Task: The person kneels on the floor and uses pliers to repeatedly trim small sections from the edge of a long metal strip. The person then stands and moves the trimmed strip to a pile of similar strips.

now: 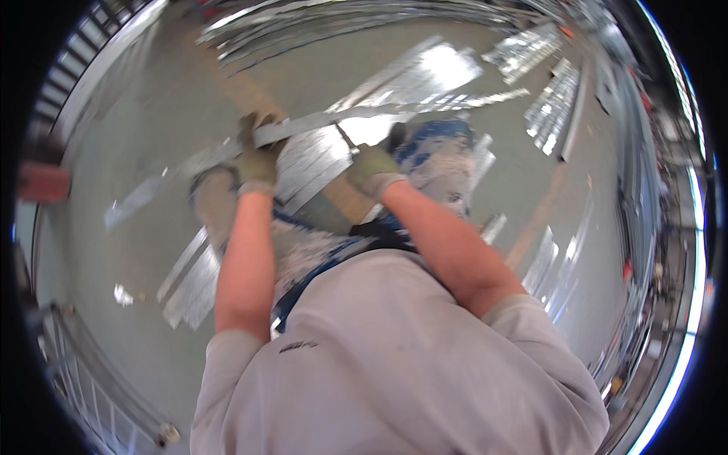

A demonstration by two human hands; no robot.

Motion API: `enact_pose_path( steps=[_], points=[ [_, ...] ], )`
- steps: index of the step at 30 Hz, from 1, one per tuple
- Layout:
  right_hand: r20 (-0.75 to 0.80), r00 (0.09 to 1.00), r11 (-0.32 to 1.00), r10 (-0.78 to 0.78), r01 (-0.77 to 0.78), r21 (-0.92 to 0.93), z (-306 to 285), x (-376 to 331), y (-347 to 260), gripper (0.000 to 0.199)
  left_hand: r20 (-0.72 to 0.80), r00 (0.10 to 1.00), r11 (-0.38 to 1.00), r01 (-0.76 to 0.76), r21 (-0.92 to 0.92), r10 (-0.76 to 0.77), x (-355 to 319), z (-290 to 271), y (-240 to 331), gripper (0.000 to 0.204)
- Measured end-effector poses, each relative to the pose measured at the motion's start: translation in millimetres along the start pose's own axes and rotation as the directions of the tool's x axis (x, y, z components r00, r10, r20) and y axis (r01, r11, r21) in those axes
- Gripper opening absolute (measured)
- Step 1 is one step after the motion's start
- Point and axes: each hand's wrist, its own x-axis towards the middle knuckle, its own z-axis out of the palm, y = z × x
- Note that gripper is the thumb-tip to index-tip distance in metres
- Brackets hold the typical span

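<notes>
A long shiny metal strip [307,123] runs across in front of me, from the lower left up to the right. My left hand [259,157], in a greenish work glove, is closed around it near its middle. My right hand [371,165], gloved alike, is closed on a thin dark tool [345,136] whose tip reaches up to the strip's lower edge. Motion blur hides the tool's exact kind. Beneath both hands lies a stack of flat silvery metal strips [311,171], with bright glare on its far part.
More metal strips [523,51] lie at the far right, with another bundle [551,110] nearby. Long metal lengths [303,34] are piled along the far edge. A few pieces [193,288] rest by my left knee. A metal frame [83,379] stands at lower left.
</notes>
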Motion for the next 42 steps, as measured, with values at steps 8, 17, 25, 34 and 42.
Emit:
enact_pose_path(
  steps=[8, 17, 25, 34, 42],
  points=[
    [0.076, 0.977, 0.972, 0.198, -0.206, 0.114, -32, -2, 17, 0.039, 0.027, 0.985, 0.982, 0.167, 0.092, -0.171, -6, 52, 4, 0.055],
    [0.038, 0.987, 0.983, 0.154, -0.157, 0.095, -13, 27, 55, 0.044, 0.344, 0.931, 0.396, -0.363, 0.843, 0.121, 1, 16, -20, 0.068],
    [0.219, 0.956, 0.968, 0.197, -0.225, 0.112, -24, 41, 44, 0.05, 0.065, 0.995, 0.873, 0.037, 0.486, -0.078, -12, 39, -18, 0.043],
    [0.471, 0.879, 0.639, 0.074, -0.404, 0.654, -27, 11, 44, 0.043, 0.014, 0.986, 0.911, 0.146, 0.386, -0.164, -19, 64, 1, 0.037],
    [0.508, 0.861, 0.371, -0.011, -0.468, 0.802, -27, -20, 5, 0.039, 0.036, 0.974, 0.921, 0.199, 0.336, -0.223, -16, 71, 2, 0.04]
  ],
)
